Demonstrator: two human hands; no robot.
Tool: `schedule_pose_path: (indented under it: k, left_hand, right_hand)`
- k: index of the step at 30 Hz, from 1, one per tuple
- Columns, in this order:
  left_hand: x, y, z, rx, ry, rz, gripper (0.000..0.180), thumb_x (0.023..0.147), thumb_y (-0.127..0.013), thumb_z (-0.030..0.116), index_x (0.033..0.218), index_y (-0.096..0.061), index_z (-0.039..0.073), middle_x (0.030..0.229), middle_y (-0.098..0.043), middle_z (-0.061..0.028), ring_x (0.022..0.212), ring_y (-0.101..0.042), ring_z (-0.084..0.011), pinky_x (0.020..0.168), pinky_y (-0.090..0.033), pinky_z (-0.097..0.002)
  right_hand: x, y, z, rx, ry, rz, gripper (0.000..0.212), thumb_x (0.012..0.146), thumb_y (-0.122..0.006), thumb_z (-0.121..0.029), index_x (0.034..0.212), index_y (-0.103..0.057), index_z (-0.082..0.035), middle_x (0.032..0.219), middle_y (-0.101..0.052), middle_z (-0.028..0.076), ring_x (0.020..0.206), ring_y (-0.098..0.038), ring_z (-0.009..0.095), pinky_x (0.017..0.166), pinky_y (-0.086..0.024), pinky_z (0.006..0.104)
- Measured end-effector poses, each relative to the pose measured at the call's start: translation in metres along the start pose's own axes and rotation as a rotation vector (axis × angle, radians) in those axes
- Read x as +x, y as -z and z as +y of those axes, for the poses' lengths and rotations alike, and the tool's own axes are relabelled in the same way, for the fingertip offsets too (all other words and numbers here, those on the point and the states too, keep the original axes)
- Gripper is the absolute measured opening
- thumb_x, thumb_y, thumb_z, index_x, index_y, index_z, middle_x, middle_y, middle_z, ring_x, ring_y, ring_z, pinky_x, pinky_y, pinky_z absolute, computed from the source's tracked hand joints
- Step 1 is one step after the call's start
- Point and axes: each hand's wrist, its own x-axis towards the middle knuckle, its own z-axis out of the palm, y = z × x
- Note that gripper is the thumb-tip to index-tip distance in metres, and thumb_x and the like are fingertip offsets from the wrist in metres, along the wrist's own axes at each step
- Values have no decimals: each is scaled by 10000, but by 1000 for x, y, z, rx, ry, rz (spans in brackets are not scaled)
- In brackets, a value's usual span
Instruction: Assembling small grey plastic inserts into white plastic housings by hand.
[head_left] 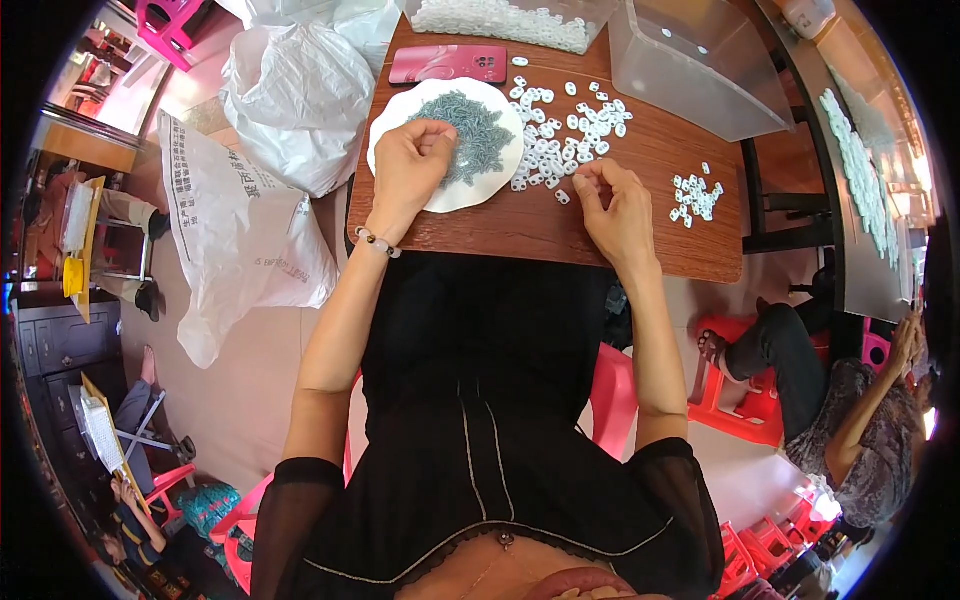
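My left hand [413,160] rests on a white plate [400,105] and pinches at the pile of small grey-green screws [470,125] heaped on it. My right hand [612,205] lies on the wooden table [640,235], fingertips pinched together over a small white plastic piece at the near edge of a loose pile of white plastic pieces [560,130]. A smaller cluster of the same white pieces [695,197] lies to the right of that hand.
A pink phone [448,64] lies behind the plate. A clear plastic tub [690,60] and a tray of white pieces [505,20] stand at the far edge. White sacks [240,220] sit on the floor at left. Another person [850,410] sits on a red stool at right.
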Motion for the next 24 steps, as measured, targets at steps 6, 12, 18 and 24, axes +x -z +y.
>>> schedule_pose_path:
  k: [6,12,18,24]
  left_hand:
    - [-1,5,12,-388,195,8,140,883,-622,88,954,-666,-25,847,-710,-77,607,-580,-41,535,-439,-165]
    - [-8,7,20,-578,305,-27,151,896,-630,128,966,-668,-1,883,-714,-100,618,-584,-51,536,-440,-167]
    - [-15,2,23,-567,300,-41,154,891,-636,122,967,-668,-8,866,-711,-88,619,-586,-63,544,-444,-177]
    - [-21,2,24,-506,255,-68,147,889,-639,107,960,-664,-20,834,-703,-72,627,-591,-69,548,-442,-180]
  right_hand:
    - [6,-5,-13,183,-20,-54,97,840,-642,-108,893,-651,-27,704,-619,94,637,-572,197,594,-466,313]
    - [18,-20,-39,284,74,-93,117,840,-642,-95,942,-666,-42,709,-623,103,633,-582,183,595,-476,298]
    - [32,-46,-61,287,259,-98,120,810,-651,-115,919,-680,-73,710,-632,83,714,-594,249,628,-475,359]
    - [37,-64,-62,71,394,17,117,779,-667,-84,896,-677,-79,698,-619,72,670,-566,233,582,-454,347]
